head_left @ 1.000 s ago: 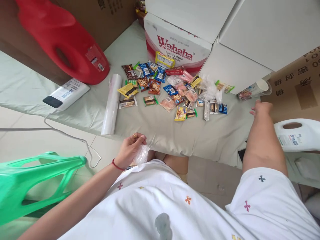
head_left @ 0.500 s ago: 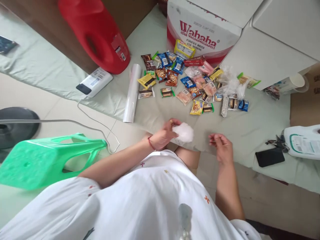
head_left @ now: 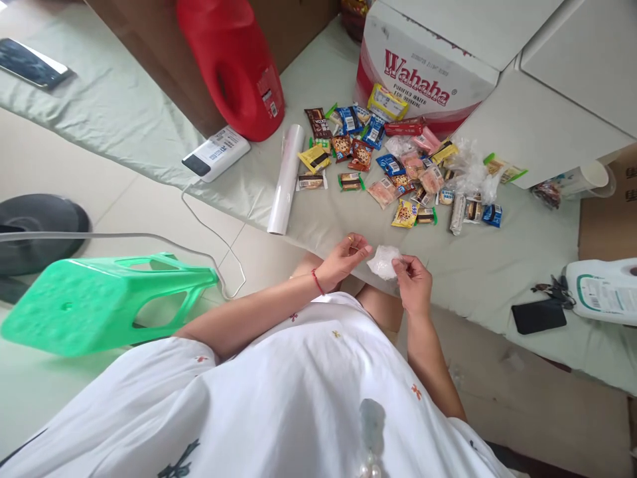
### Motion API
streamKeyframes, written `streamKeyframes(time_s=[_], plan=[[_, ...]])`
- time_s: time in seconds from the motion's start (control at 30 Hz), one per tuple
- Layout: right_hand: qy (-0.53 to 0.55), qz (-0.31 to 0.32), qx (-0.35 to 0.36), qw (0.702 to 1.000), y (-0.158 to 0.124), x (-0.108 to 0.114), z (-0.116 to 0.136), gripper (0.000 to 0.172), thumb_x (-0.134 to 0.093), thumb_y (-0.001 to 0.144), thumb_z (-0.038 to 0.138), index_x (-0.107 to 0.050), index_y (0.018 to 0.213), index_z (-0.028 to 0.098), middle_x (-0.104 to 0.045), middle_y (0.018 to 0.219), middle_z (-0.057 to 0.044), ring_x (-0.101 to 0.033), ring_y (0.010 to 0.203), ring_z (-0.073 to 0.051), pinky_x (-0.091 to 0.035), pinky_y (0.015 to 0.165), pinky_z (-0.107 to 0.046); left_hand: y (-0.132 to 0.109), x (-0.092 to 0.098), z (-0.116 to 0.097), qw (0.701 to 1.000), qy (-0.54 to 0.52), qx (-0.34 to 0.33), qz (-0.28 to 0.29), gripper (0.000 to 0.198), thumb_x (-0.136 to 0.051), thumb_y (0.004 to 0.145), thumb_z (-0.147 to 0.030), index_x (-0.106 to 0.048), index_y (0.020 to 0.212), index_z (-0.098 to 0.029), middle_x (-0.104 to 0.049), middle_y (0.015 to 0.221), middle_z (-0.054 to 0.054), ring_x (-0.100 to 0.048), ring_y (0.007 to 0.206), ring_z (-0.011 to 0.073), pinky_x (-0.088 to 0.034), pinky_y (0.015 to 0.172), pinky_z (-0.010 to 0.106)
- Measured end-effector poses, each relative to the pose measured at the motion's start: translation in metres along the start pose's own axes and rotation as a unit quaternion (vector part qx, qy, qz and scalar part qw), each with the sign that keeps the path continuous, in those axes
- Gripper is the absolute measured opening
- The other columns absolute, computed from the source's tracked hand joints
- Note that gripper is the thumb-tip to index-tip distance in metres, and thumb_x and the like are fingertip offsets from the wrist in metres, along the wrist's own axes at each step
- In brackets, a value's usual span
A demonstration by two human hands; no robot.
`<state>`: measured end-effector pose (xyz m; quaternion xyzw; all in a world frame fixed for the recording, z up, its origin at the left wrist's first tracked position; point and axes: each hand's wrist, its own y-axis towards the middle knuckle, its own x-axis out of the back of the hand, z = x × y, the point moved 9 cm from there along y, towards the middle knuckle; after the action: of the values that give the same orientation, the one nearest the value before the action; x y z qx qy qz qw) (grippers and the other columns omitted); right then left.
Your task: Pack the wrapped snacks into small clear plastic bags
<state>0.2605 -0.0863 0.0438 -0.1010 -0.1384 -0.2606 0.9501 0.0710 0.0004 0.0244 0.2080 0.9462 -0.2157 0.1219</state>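
My right hand (head_left: 416, 284) pinches a small whitish bundle (head_left: 384, 262) between thumb and fingers, above the edge of the cloth-covered surface. The bundle looks crumpled and shiny, as if wrapped in clear plastic film; what is inside cannot be made out. Just left of it is my left hand (head_left: 346, 260), with a ring and a red string bracelet. Its fingers are bent and slightly apart, with nothing visible in them. Beyond my hands lie several small packaged snacks (head_left: 361, 155) in a loose heap. A roll of clear film (head_left: 286, 180) lies left of the snacks.
A Wahaha carton (head_left: 418, 79) stands behind the snacks. At left are a red jug (head_left: 236, 73), a white power bank (head_left: 219, 154) with a cable, and a green stool (head_left: 99, 305). At right, a black phone (head_left: 539, 317) and keys lie beside a white bottle (head_left: 603, 289).
The whitish bundle has passed from my left hand to my right hand. My right hand has come leftward toward the left one, and the view has shifted slightly.
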Motion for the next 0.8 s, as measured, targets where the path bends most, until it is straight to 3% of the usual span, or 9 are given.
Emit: streamKeyframes(time_s=[0.07,0.13,0.2,0.27,0.43,0.57,0.7,0.8], plan=[[-0.081,-0.007,0.078,0.994,-0.006,-0.005,0.021,0.025,-0.075,0.087,0.048,-0.072,0.092,0.024,-0.065,0.08,0.0,-0.055,0.069,-0.015,-0.049,0.068,-0.03,-0.002,-0.008,-0.001,0.999,0.051,-0.013,0.011,0.05,-0.082,0.077,-0.062,-0.06,0.082,-0.017,-0.056,0.072,-0.002,-0.049,0.066,0.0093,-0.037,0.061,0.025],[-0.106,0.024,0.125,0.986,-0.014,-0.018,0.033,0.018,-0.074,0.089,0.044,-0.073,0.094,0.026,-0.067,0.085,-0.002,-0.058,0.075,-0.017,-0.051,0.074,-0.032,-0.001,-0.02,0.009,0.997,0.047,0.03,0.05,0.054,-0.08,0.076,-0.067,-0.056,0.078,-0.018,-0.053,0.064,-0.004,-0.048,0.059,0.0087,-0.035,0.055,0.025],[-0.069,0.071,0.117,0.988,-0.018,-0.028,0.03,0.018,-0.074,0.09,0.042,-0.073,0.098,0.027,-0.067,0.09,-0.002,-0.062,0.078,-0.017,-0.054,0.075,-0.032,0.002,-0.025,0.018,0.995,-0.006,0.071,0.071,0.057,-0.085,0.07,-0.066,-0.055,0.081,-0.019,-0.056,0.066,-0.004,-0.053,0.058,0.009,-0.035,0.053,0.024],[-0.001,0.083,0.065,0.994,-0.015,-0.027,0.018,0.021,-0.074,0.089,0.044,-0.073,0.099,0.026,-0.068,0.093,-0.002,-0.064,0.077,-0.016,-0.056,0.073,-0.032,0.006,-0.025,0.02,0.992,-0.067,0.081,0.077,0.059,-0.091,0.064,-0.06,-0.055,0.084,-0.018,-0.059,0.07,-0.004,-0.057,0.06,0.0087,-0.037,0.053,0.022],[0.156,-0.041,-0.048,0.986,0.013,0.026,-0.013,0.036,-0.088,0.07,0.047,-0.068,0.089,0.023,-0.062,0.077,0.003,-0.054,0.064,-0.011,-0.048,0.055,-0.023,0.011,-0.01,0.014,0.987,-0.128,0.068,0.067,0.058,-0.095,0.063,-0.052,-0.055,0.085,-0.018,-0.058,0.07,-0.005,-0.058,0.062,0.0071,-0.039,0.054,0.018],[0.242,-0.08,-0.078,0.964,0.033,0.061,-0.015,0.042,-0.093,0.059,0.039,-0.064,0.085,0.023,-0.056,0.074,0.006,-0.049,0.06,-0.008,-0.038,0.048,-0.018,0.008,-0.001,0.014,0.983,-0.155,0.082,0.052,0.058,-0.101,0.055,-0.044,-0.057,0.081,-0.017,-0.059,0.077,-0.005,-0.059,0.069,0.0071,-0.049,0.061,0.019],[0.29,-0.074,-0.06,0.952,0.039,0.068,-0.006,0.044,-0.091,0.061,0.04,-0.059,0.087,0.025,-0.057,0.077,0.005,-0.054,0.066,-0.01,-0.041,0.052,-0.019,0.005,0.0,0.018,0.981,-0.16,0.092,0.055,0.053,-0.102,0.054,-0.037,-0.058,0.077,-0.015,-0.06,0.077,-0.004,-0.061,0.071,0.0079,-0.056,0.071,0.024],[0.292,-0.065,-0.073,0.951,0.047,0.067,-0.008,0.046,-0.092,0.061,0.043,-0.059,0.088,0.025,-0.055,0.074,0.006,-0.048,0.058,-0.008,-0.033,0.044,-0.018,0.005,0.001,0.02,0.98,-0.164,0.097,0.055,0.048,-0.1,0.056,-0.032,-0.061,0.077,-0.015,-0.061,0.076,-0.003,-0.062,0.07,0.0085,-0.057,0.073,0.026]])
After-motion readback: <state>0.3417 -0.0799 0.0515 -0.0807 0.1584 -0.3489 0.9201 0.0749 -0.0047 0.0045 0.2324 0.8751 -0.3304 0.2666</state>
